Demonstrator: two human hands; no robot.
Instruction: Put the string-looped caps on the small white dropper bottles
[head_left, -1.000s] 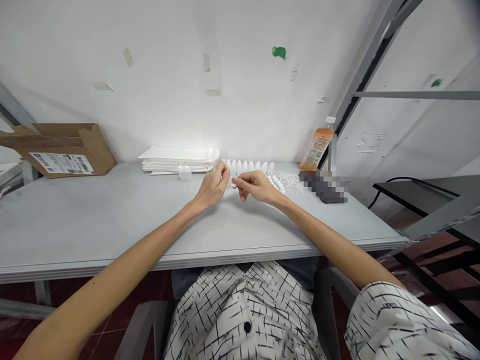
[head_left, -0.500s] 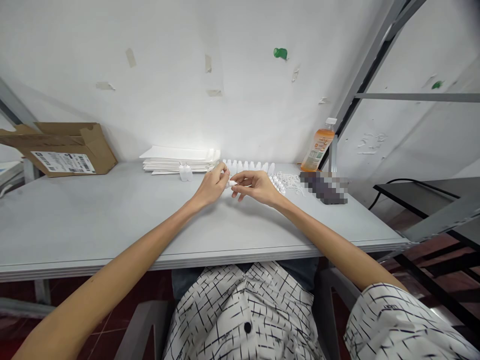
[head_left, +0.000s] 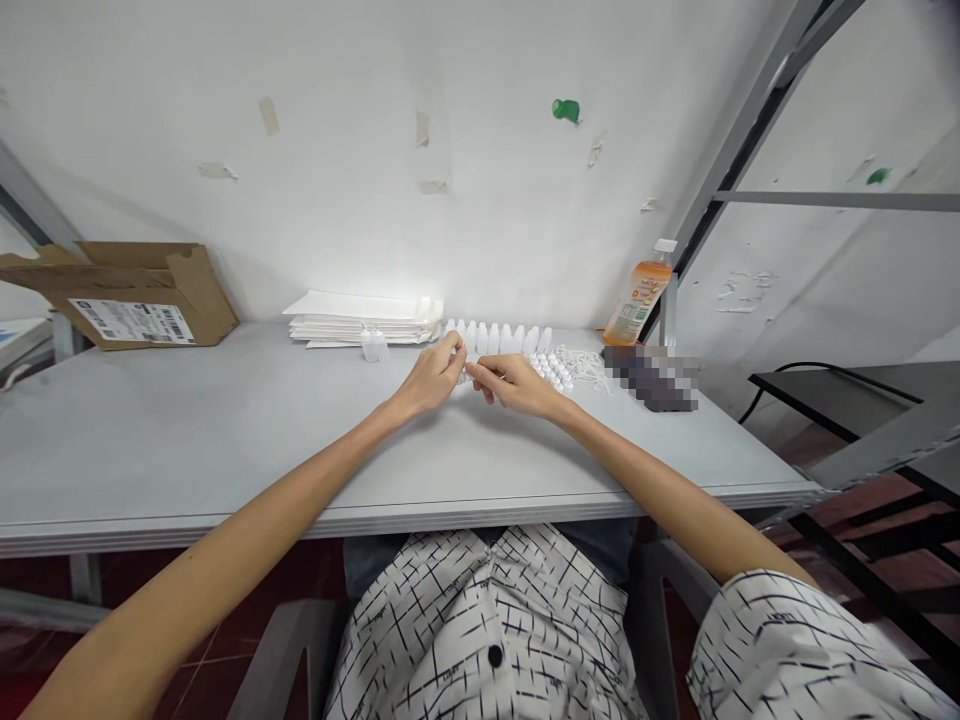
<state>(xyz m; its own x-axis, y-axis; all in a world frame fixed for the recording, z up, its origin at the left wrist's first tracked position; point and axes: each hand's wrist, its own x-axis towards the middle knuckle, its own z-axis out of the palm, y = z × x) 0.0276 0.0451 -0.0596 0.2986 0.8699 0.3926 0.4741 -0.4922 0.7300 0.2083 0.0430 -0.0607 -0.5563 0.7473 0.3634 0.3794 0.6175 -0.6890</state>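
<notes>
My left hand (head_left: 433, 378) and my right hand (head_left: 517, 384) meet over the grey table (head_left: 247, 430). Between their fingertips is a small white bottle (head_left: 463, 378), mostly hidden by the fingers. The left fingers are closed around it, and the right thumb and fingers pinch at its right end. Behind the hands stands a row of small white bottles (head_left: 506, 338). White caps (head_left: 553, 370) lie grouped right of my right hand, beside a heap of thin white pieces (head_left: 589, 366). Two white bottles (head_left: 374, 345) stand left of my left hand.
An open cardboard box (head_left: 135, 300) sits at the back left. A stack of white sheets (head_left: 360, 318) lies against the wall. At the right are an orange drink bottle (head_left: 639, 298) and a blurred dark object (head_left: 656, 380). The table's front edge (head_left: 480, 515) runs before my body.
My right fingers have closed in on the small bottle and come nearer my left hand. Less of the bottle shows now. The whole view has shifted slightly.
</notes>
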